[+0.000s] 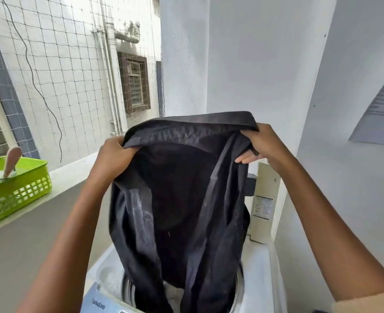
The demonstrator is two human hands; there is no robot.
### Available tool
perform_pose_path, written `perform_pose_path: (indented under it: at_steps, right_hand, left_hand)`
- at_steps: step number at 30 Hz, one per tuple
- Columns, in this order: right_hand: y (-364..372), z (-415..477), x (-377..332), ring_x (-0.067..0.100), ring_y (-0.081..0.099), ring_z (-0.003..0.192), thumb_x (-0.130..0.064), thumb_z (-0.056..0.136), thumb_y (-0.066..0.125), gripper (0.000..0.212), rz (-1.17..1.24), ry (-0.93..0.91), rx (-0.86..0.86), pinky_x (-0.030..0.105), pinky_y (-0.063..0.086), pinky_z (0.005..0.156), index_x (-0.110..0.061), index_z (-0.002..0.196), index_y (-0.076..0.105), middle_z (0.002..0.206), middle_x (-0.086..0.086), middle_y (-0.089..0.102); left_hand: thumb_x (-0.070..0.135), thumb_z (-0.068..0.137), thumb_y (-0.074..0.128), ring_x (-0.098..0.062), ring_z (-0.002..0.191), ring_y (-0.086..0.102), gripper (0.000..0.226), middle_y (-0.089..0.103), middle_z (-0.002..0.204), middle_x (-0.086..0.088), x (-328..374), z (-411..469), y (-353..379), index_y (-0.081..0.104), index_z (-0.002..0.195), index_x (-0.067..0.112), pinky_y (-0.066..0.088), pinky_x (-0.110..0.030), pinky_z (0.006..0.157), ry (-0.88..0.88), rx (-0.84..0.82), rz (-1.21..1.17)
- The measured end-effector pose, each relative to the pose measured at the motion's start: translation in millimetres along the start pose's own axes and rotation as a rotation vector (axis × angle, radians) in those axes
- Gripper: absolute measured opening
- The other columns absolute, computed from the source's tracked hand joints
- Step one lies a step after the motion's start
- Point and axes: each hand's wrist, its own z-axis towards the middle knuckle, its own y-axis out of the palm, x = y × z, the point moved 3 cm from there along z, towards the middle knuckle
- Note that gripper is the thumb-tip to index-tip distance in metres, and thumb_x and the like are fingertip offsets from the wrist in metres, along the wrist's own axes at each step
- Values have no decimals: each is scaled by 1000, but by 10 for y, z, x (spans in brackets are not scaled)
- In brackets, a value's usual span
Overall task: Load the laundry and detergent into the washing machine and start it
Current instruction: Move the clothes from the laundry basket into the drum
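Note:
A black garment (182,199) hangs stretched between my two hands above the open top of a white washing machine (256,279). My left hand (113,154) grips its upper left edge. At the upper right edge my right hand (262,144) pinches the waistband. The garment's lower end dips into the drum (236,290), where some pale cloth shows. The raised lid (265,199) stands behind on the right. A detergent pack with a scoop (11,161) sits in a green basket (14,193) on the ledge at the left.
A grey ledge (39,222) runs along the left, with netting and a neighbouring building beyond it. White walls (344,177) close in behind and to the right of the machine. The control panel (98,306) shows at the bottom.

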Motion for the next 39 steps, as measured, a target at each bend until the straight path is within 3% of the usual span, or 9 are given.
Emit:
perform_pose_path:
  at_steps: [5, 9, 11, 15, 20, 25, 29, 34, 39]
  right_hand:
    - [94, 39, -29, 25, 71, 84, -6, 93, 51, 17, 478, -227, 24, 41, 58, 81, -15, 107, 57, 102, 10, 66]
    - [144, 68, 126, 29, 71, 65, -20, 94, 46, 23, -100, 30, -55, 39, 58, 63, -7, 109, 57, 97, 19, 68]
    - [162, 86, 218, 28, 70, 58, -17, 93, 44, 24, -225, 20, -17, 35, 57, 55, -6, 108, 58, 91, 20, 67]
    - [220, 69, 317, 16, 67, 78, -12, 94, 49, 25, 156, -112, 101, 28, 57, 73, -16, 119, 52, 103, 6, 64]
    - [281, 51, 534, 37, 69, 65, -25, 94, 44, 22, -207, 94, -9, 44, 57, 66, -12, 110, 54, 97, 19, 67]
    - [309, -1, 590, 13, 69, 74, -13, 95, 50, 27, 324, -57, 83, 30, 58, 70, -14, 121, 51, 100, 3, 65]
    - [292, 38, 819, 25, 69, 59, -29, 94, 48, 23, -20, 92, 15, 30, 54, 48, -17, 114, 54, 92, 6, 68]
    - [352, -7, 1226, 21, 66, 45, -21, 94, 47, 28, -130, 229, -93, 22, 47, 38, -16, 120, 53, 111, 11, 62]
    - [563, -69, 1367, 21, 68, 48, -5, 98, 36, 24, 207, 379, -147, 33, 57, 50, -17, 116, 43, 107, 13, 60]
  left_hand:
    - [10, 91, 55, -5, 85, 57, 21, 61, 95, 8, 2, 7, 74, 53, 109, 21, 48, -13, 74, 80, 21, -422]
    - [18, 84, 68, -20, 93, 57, 21, 62, 99, -5, -208, 29, 205, 59, 103, 17, 40, -28, 80, -97, -521, 270]
    - [17, 84, 64, -26, 97, 58, 17, 65, 101, -11, -292, 67, 219, 63, 100, 15, 38, -28, 76, -13, -325, 398]
    - [6, 89, 45, -34, 109, 55, 31, 62, 118, -16, -304, -4, 202, 57, 117, 10, 38, -32, 82, 57, 129, 128]
    - [27, 97, 31, -38, 114, 54, 37, 57, 126, -19, -550, 80, 295, 54, 122, 11, 45, -45, 94, -183, -148, 531]
    - [12, 94, 33, -40, 110, 53, 32, 58, 123, -21, -465, -26, 312, 53, 119, 8, 37, -38, 80, 41, 121, 230]
    - [37, 96, 35, -34, 112, 56, 35, 59, 123, -15, -846, 49, 414, 54, 120, 18, 45, -42, 93, -172, -232, 686]
    - [53, 92, 41, -31, 105, 60, 44, 63, 113, -12, -1317, -52, 540, 61, 104, 16, 47, -39, 90, -308, -386, 770]
    - [19, 98, 38, -25, 96, 54, 23, 57, 104, -13, -1354, -196, 843, 57, 104, 8, 40, -30, 79, -361, -382, 198]
